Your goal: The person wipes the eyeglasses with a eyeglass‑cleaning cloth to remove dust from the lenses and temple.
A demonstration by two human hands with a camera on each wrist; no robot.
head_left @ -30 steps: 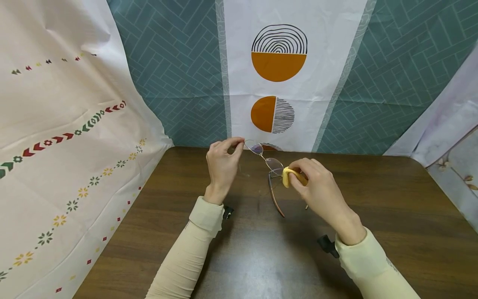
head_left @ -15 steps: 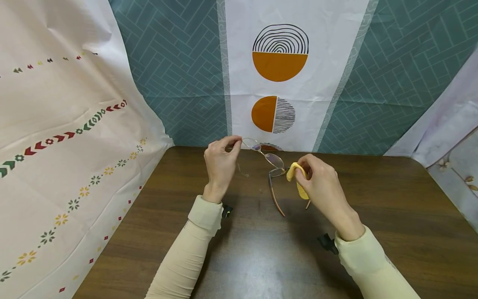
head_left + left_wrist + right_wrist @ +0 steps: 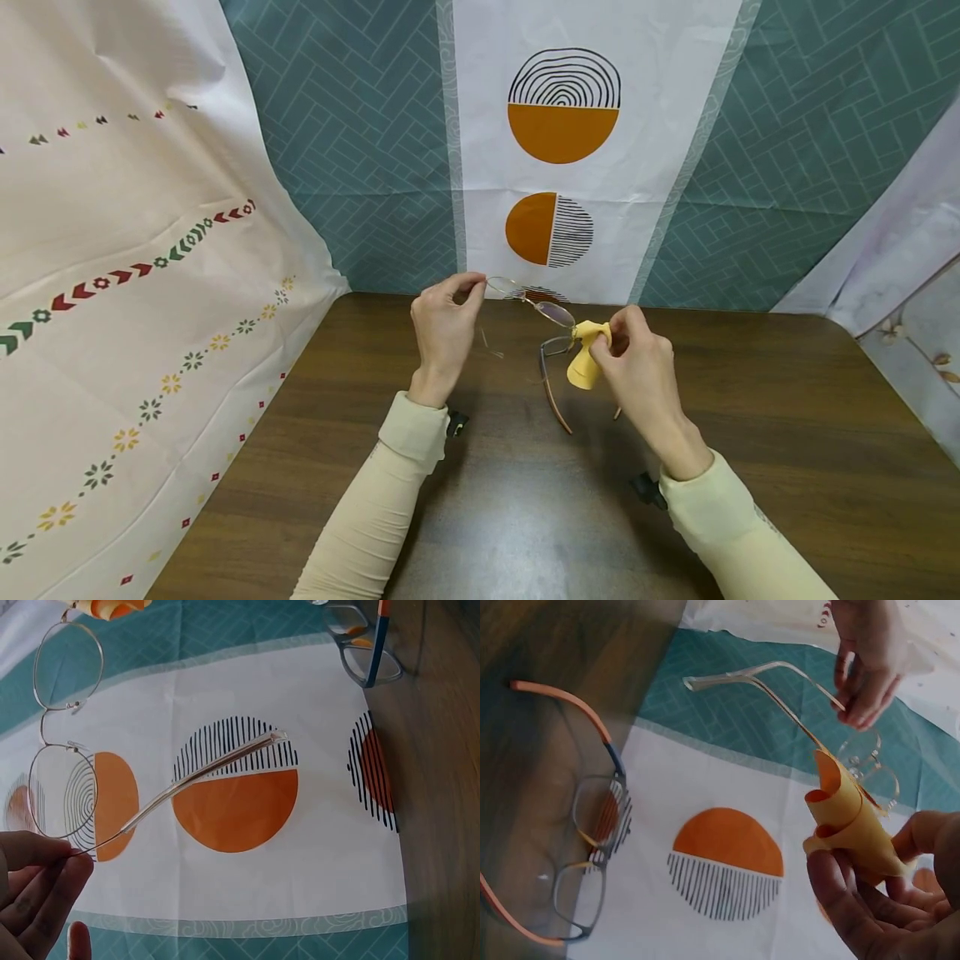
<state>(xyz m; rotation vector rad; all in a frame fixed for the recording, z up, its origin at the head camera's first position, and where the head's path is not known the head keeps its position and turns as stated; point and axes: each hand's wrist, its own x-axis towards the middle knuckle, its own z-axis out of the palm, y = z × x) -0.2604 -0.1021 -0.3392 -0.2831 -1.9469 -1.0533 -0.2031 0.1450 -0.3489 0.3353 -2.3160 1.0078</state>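
Thin wire-framed glasses (image 3: 556, 314) are held in the air above the table. My left hand (image 3: 447, 333) pinches their left end by the hinge between thumb and fingertips; one temple arm (image 3: 202, 774) slants out from there in the left wrist view. In my right hand (image 3: 643, 367) a folded yellow cloth (image 3: 584, 367) is pinched, hanging at the right end of the frame. The right wrist view shows the cloth (image 3: 847, 814) curled against the glasses' other temple arm; whether it wraps fully around the arm I cannot tell.
A second pair of glasses (image 3: 553, 392), dark with orange-brown temple tips, rests on the brown wooden table (image 3: 337, 467) below and behind my right hand. Patterned cloths (image 3: 360, 150) hang behind and at both sides.
The yellow cloth has shifted and now hangs down left of my right fingers. The wire glasses have tilted slightly, their right end rising. My left hand has barely moved.
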